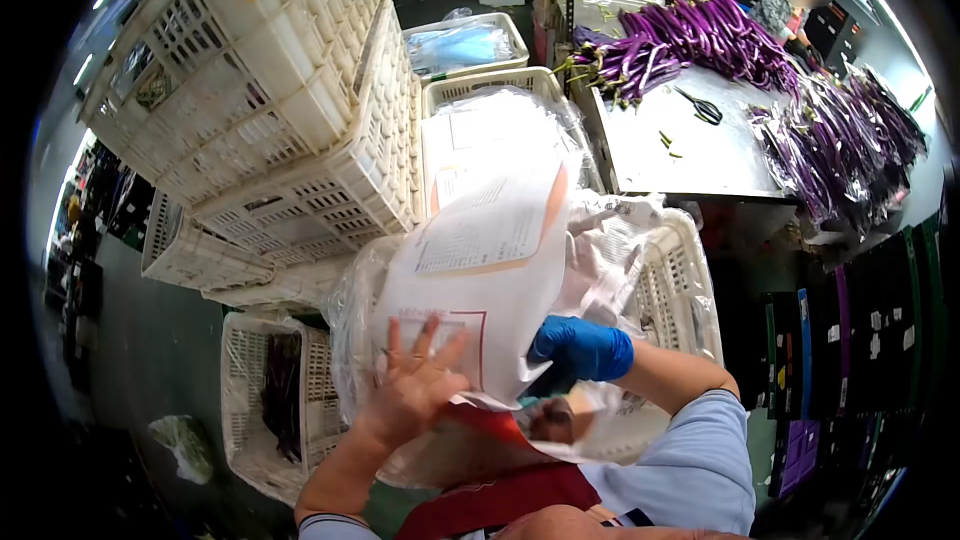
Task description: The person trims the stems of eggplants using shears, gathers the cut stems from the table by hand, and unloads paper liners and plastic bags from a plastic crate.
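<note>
A large white printed sheet point(480, 250), with text panels and a red corner line, bends across the middle in front of me. My left hand point(420, 380), bare and slightly blurred, rests on its lower left part with fingers spread. At the sheet's right edge, my right hand point(585, 348) in a blue glove has its fingers curled, their tips partly hidden by the sheet. Beneath both hands is a white plastic basket point(690, 280) lined with clear film. Crumpled printed wrapping point(610, 250) lies inside it, and the lower contents are hard to make out.
White crates point(270, 140) rise in a tall stack on the left. A lower crate point(320, 380) contains dark long items. Behind, purple eggplants point(700, 40), scissors point(705, 110) and bagged eggplants point(840, 140) lie on a metal table point(690, 155). Other people stand beyond it.
</note>
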Action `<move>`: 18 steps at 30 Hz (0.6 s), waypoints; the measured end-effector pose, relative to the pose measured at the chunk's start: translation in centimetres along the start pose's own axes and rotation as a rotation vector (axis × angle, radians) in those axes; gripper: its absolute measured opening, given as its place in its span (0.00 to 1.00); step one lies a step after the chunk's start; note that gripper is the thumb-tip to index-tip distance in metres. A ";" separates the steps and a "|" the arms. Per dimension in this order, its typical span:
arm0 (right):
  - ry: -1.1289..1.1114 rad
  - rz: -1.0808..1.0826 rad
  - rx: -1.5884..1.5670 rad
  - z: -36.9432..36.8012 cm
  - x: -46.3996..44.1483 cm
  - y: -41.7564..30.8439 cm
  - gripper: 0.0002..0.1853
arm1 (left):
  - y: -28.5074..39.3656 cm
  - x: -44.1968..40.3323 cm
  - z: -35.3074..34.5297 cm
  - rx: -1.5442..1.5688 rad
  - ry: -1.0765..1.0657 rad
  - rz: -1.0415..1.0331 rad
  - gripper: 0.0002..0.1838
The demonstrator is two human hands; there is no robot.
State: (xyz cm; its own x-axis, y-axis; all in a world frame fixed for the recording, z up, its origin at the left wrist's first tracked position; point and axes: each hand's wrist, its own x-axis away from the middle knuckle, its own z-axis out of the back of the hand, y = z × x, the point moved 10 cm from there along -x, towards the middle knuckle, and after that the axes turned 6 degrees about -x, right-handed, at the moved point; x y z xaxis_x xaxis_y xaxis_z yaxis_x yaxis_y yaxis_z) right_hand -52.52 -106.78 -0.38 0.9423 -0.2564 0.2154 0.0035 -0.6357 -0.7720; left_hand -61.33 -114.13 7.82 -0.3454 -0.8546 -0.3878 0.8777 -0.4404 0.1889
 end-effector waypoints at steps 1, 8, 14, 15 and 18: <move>-0.045 0.020 -0.007 -0.2 0.4 0.7 0.23 | 0.9 -0.3 -0.3 0.144 -0.080 -0.046 0.04; -0.026 -0.288 -0.706 -2.0 1.3 5.7 0.27 | 2.5 -0.6 -0.3 0.423 0.077 -0.019 0.13; -0.123 -0.295 -0.510 -3.0 0.8 6.7 0.19 | 1.4 3.0 -1.7 0.341 0.119 0.121 0.20; -0.161 -0.292 -0.352 -3.1 0.7 6.3 0.19 | 0.7 3.7 -2.3 0.325 0.101 0.178 0.19; -0.340 -0.301 0.145 -2.9 1.5 2.9 0.22 | -0.1 5.7 -3.5 0.313 0.077 0.188 0.16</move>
State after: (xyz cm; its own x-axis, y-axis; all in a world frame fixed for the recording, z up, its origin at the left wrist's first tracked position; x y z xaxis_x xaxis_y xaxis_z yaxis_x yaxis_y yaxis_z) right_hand -52.10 -111.13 -0.54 0.9483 0.1921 0.2527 0.3170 -0.5311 -0.7858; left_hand -62.19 -117.95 2.43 -0.1514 -0.9106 -0.3846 0.7752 -0.3508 0.5254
